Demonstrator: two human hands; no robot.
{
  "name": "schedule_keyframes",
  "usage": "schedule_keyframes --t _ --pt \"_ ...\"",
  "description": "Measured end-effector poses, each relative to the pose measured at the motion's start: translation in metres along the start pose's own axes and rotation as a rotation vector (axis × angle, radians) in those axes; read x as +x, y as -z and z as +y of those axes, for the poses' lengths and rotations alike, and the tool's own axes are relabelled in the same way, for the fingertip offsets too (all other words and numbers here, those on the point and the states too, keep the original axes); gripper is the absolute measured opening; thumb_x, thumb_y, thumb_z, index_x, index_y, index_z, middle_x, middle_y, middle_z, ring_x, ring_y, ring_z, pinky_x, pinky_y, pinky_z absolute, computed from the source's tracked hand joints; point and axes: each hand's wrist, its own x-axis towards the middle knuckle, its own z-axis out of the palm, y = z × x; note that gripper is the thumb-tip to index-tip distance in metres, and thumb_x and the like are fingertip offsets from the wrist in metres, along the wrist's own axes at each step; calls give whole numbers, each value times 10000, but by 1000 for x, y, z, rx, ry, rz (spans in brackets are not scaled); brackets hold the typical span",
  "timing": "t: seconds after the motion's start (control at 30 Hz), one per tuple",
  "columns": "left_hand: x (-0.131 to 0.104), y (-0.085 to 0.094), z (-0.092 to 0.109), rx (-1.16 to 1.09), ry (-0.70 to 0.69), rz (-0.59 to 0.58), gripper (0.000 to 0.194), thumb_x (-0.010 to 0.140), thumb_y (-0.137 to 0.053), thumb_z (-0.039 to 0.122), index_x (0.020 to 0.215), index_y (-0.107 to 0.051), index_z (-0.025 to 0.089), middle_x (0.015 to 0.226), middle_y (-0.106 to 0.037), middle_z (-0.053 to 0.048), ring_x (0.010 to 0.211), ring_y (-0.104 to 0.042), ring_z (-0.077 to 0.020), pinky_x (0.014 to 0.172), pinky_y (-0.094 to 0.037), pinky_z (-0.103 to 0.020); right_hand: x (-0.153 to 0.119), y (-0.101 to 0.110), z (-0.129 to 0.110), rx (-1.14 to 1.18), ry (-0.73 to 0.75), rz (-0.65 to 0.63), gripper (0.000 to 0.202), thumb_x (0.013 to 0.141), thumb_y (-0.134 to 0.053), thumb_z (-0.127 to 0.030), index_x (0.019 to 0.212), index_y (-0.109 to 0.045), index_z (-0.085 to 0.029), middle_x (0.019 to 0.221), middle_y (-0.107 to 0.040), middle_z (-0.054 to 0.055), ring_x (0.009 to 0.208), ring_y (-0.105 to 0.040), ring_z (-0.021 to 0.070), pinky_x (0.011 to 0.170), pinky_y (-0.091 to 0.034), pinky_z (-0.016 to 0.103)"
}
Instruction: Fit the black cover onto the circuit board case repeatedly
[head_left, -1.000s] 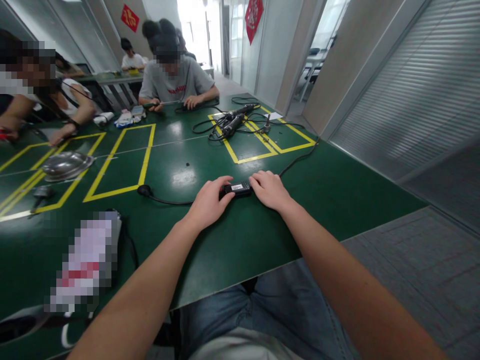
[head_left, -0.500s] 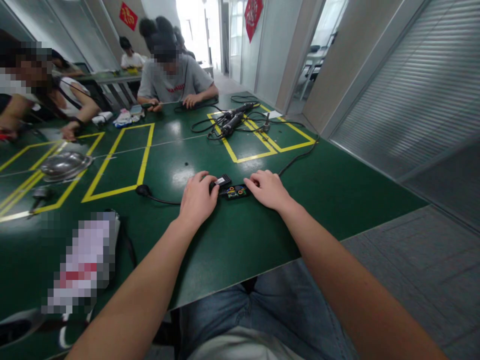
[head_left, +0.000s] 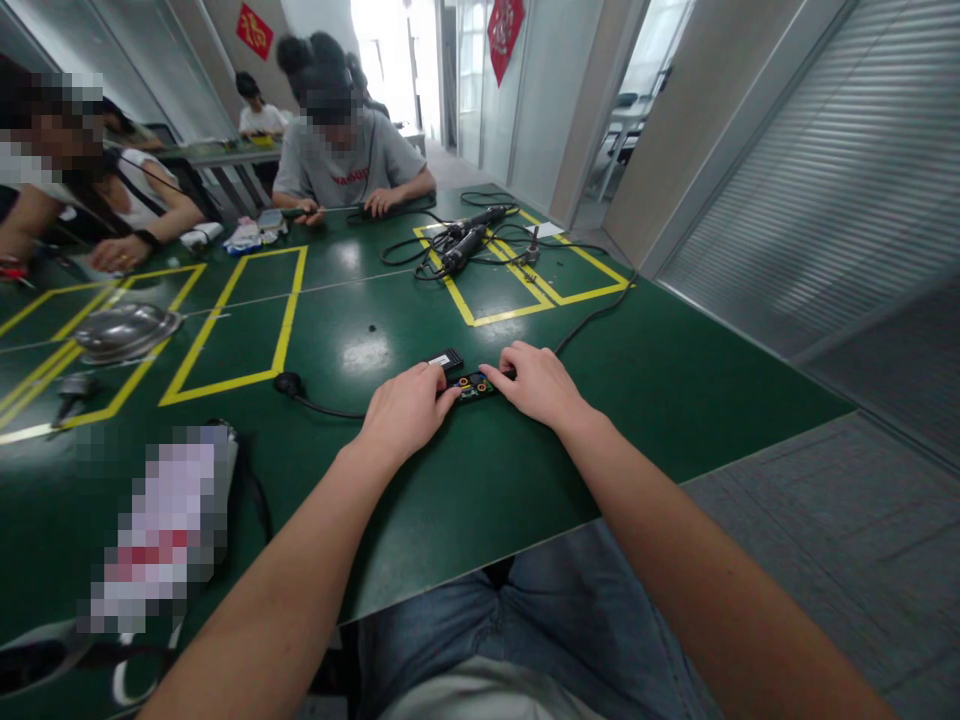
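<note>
On the table [head_left: 420, 530], left hand [head_left: 405, 408] and right hand [head_left: 536, 385] are gripping, presumably steadying, an opened adapter [head_left: 472, 386]; proceeding is requiring gentle handling.

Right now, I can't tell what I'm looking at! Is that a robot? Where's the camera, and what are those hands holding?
No robot here: those are a person's own bare hands. Every picture comes from one camera worn on that person's head, looking forward and down, so the arms reach away from you.

The left hand and right hand hold the two ends of a small open black case, with electronic parts showing inside. Its cover, with a white label, is just behind it, by the left fingers.

On the green table, a cord leads left to a black plug. Farther off are black tools with tangled cables and a shiny metal thing. Other people sit around too.
</note>
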Motion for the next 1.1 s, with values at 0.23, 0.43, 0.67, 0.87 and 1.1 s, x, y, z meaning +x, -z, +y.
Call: schedule_keyframes --t 0.23,0.43,0.67,0.87,1.1 --pt "-1 2 1 -14 -15 24 227 1076 -621 430 1063 -707 219 1088 -752 -83 975 -740 -294 766 -530 -371 -1 2 0 38 -13 16 384 1056 -610 -484 761 -592 -238 854 -630 37 792 -569 211 762 -370 356" --pt "2 1 -1 -82 -22 75 296 1124 -454 327 1102 -728 217 1088 -757 -91 1033 -728 -294 823 -547 -388 1 2 4 76 -47 27 432 1114 -418 -393 715 -505 -253 822 -616 49 779 -564 221 733 -352 363" --pt "0 2 -1 -71 -5 82 314 1107 -457 323 1120 -752 216 1106 -769 -106 1037 -732 -299 851 -570 -397 1 2 3 49 -32 13 414 1122 -411 -353 742 -537 -247 852 -646 54 814 -590 224 758 -362 356" --pt "1 1 -2 -21 11 -25 373 1102 -448 363 1091 -791 218 1114 -809 -123 1041 -764 -327 862 -588 -416 2 5 -5 -44 -55 -45 392 1113 -452 -321 763 -604 -230 892 -681 67 835 -604 224 767 -340 362" --pt "2 1 -3 -44 -3 -9 357 1092 -468 363 1030 -791 224 1064 -810 -135 1007 -770 -345 844 -589 -440 3 2 -2 -44 -66 -41 408 1105 -465 -341 730 -580 -232 863 -660 65 852 -601 242 773 -342 378"
